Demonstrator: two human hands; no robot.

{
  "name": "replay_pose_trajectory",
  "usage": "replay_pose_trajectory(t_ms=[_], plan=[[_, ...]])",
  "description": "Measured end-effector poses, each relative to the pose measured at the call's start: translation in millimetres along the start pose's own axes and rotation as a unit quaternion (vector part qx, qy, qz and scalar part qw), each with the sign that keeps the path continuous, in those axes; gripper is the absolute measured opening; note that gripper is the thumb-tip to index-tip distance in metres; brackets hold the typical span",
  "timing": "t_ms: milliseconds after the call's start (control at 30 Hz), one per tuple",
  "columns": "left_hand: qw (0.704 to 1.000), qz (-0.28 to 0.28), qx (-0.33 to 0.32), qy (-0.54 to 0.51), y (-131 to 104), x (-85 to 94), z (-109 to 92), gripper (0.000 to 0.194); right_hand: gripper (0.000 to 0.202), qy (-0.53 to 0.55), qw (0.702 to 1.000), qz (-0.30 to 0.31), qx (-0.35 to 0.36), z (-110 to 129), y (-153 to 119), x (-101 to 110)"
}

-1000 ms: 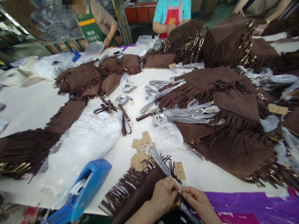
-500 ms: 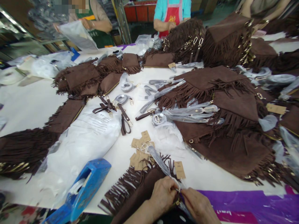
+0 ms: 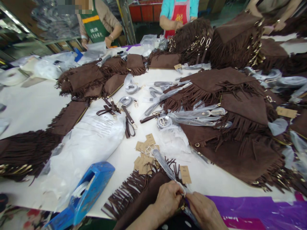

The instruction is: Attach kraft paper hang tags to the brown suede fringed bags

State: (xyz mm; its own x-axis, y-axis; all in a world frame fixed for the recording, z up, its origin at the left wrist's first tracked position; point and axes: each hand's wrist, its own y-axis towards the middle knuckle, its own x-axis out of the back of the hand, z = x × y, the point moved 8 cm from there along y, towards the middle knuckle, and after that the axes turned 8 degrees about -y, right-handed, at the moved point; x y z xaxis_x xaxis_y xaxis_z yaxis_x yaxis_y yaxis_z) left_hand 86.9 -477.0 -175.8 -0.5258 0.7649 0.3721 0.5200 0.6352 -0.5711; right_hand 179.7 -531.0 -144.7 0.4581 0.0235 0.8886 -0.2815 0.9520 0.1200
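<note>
At the table's near edge [image 3: 208,179], your left hand [image 3: 168,199] pinches the wrapped strap [image 3: 165,166] over the fringed bag [image 3: 147,197], while your right hand [image 3: 205,209] has rolled inward, its grip hidden, so work there seems unfinished.

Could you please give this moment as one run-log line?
left hand: pinching plastic-wrapped strap; right hand: beside left hand, grip unclear; nearby: brown fringed bag, kraft hang tag, blue tape dispenser
</note>
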Motion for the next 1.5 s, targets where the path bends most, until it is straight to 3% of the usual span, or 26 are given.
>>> replay_pose_trajectory(t_ms=[267,467,600,833,1000,1200,1333,1500], plan=[[0.993,0.031,-0.044,0.105,1,-6.2,-6,0.017,0.024,0.174,0.97,0.02,-0.167,-21,-5,-15],[0.976,0.032,-0.1,0.189,2,-11.4,-11,0.016,0.036,0.304,0.903,0.063,-0.297,-31,-11,-29],[0.968,0.039,-0.139,0.203,3,-16.3,-9,0.016,0.043,0.364,0.861,0.084,-0.346,-34,-12,-37],[0.959,0.034,-0.172,0.221,5,-24.9,-1,0.009,0.042,0.407,0.837,0.11,-0.349,-34,-19,-46],[0.966,0.008,-0.16,0.202,1,-18.8,1,0.007,0.041,0.464,0.807,0.158,-0.329,-26,-23,-49],[0.98,-0.013,-0.132,0.145,-4,-5.7,-3,0.01,0.033,0.415,0.845,0.151,-0.301,-23,-15,-37],[0.986,-0.014,-0.115,0.118,-7,-1.0,-2,0.01,0.037,0.406,0.841,0.169,-0.315,-22,-14,-40],[0.984,0.002,-0.145,0.104,-8,-2.7,-5,0.009,0.036,0.402,0.852,0.155,-0.296,-23,-13,-42]])
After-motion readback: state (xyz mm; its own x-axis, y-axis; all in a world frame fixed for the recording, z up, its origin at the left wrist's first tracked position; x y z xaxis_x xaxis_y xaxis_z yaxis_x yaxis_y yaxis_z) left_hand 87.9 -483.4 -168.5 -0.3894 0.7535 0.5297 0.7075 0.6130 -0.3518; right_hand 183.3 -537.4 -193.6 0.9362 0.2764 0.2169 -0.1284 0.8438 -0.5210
